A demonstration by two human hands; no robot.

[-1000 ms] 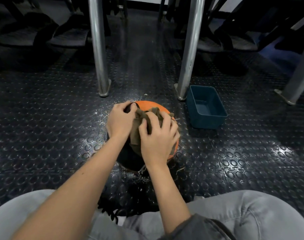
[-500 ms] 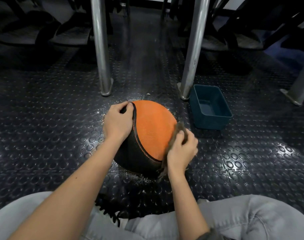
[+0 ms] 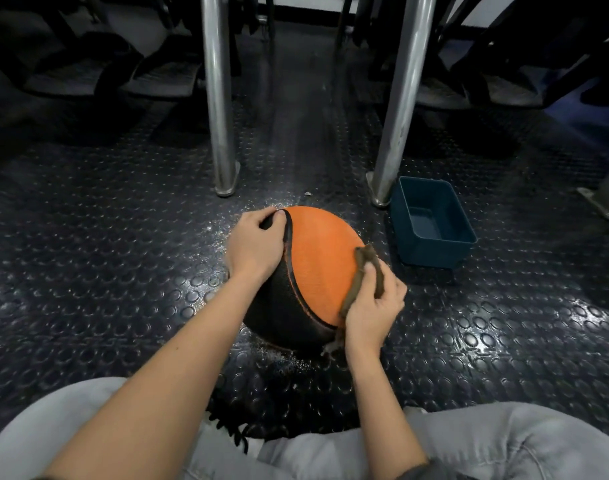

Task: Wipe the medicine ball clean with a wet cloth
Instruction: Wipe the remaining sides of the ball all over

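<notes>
Head view: medicine ball [image 3: 316, 268] on studded floor [image 3: 105, 271], seam running near-to-far. Left hand [image 3: 256, 245] grips its upper-left side. Right hand [image 3: 372, 308] pinches brown cloth [image 3: 360, 277] against the orange right flank. Blue tub [image 3: 431, 223] beyond right hand; open floor outside left hand.

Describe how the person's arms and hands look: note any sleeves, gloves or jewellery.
Both forearms are bare down to the left hand and the right hand. No gloves, watch or rings are visible. A dark grey fabric edge shows by the right elbow, possibly a pushed-up sleeve.
</notes>
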